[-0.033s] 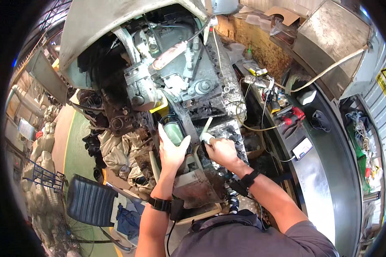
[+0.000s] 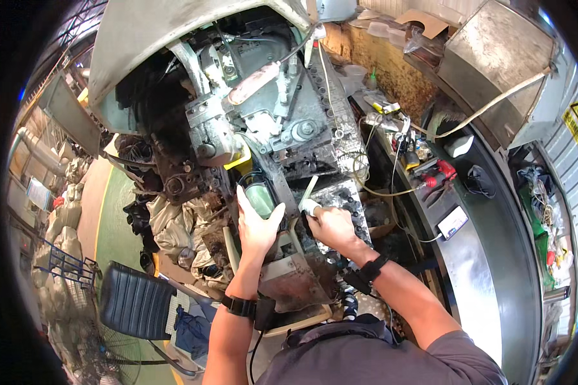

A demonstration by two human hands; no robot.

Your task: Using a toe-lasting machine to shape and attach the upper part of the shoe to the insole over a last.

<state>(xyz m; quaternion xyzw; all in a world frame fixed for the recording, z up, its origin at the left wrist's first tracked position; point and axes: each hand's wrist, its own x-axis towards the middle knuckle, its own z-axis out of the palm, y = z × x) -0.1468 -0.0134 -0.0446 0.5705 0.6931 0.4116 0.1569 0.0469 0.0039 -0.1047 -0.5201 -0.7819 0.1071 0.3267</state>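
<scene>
My left hand (image 2: 259, 228) is in front of the machine, thumb and fingers curved round the near end of a black-rimmed object (image 2: 261, 197) with a smooth pale-green face. What kind of thing it is I cannot make out. To its right, my right hand (image 2: 334, 227) is closed round a slim, pale-green stick (image 2: 310, 187), which points up and away; something white shows at the fingertips. Beneath the right hand lies a dark metal block (image 2: 343, 196) with a row of round holes. The greasy grey machine (image 2: 289, 109) fills the space beyond both hands.
A lamp-like tool (image 2: 255, 83) hangs over the machine under a raised pale cover (image 2: 192, 22). On the right, a bench (image 2: 472, 269) bears a red power tool (image 2: 440, 174), a white-faced device (image 2: 453, 222) and cables. A black chair (image 2: 137, 300) stands left, near crumpled cloth (image 2: 176, 231).
</scene>
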